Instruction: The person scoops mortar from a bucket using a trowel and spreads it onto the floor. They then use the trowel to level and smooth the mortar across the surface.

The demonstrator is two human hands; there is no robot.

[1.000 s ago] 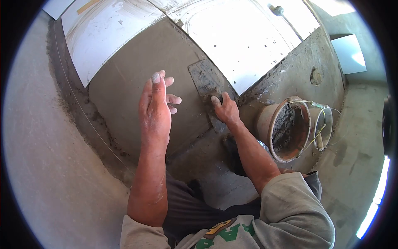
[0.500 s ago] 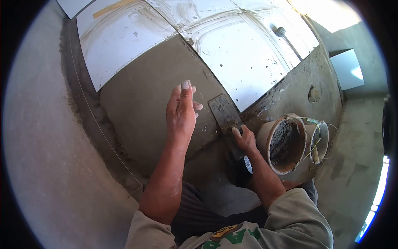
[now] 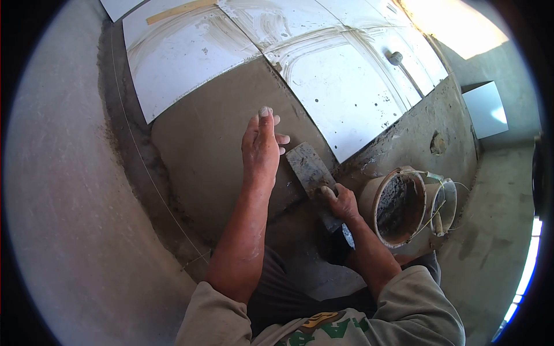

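My left hand (image 3: 261,151) is raised over the smooth grey mortar bed (image 3: 199,130), its fingers apart and nothing in them. In my right hand (image 3: 342,203) is a flat rectangular trowel (image 3: 304,164), gripped by its handle, which my fingers mostly hide. The trowel's blade is smeared with mortar and lies over the near right edge of the bed, close to the corner of a large white tile (image 3: 334,86). A bucket of grey mortar (image 3: 381,199) stands just right of my right hand.
Behind the bucket is a smaller pail (image 3: 451,202). A mallet (image 3: 396,58) rests on the white tiles. At the far left a wooden strip (image 3: 179,11) lies on another smeared tile (image 3: 173,69). A thin string (image 3: 135,141) runs along the left wall (image 3: 63,190). Another white panel (image 3: 486,109) leans at the right.
The whole view has shifted slightly, so the scene sits further right. My right hand has drawn the trowel a little left and toward me. The left hand stays raised and open.
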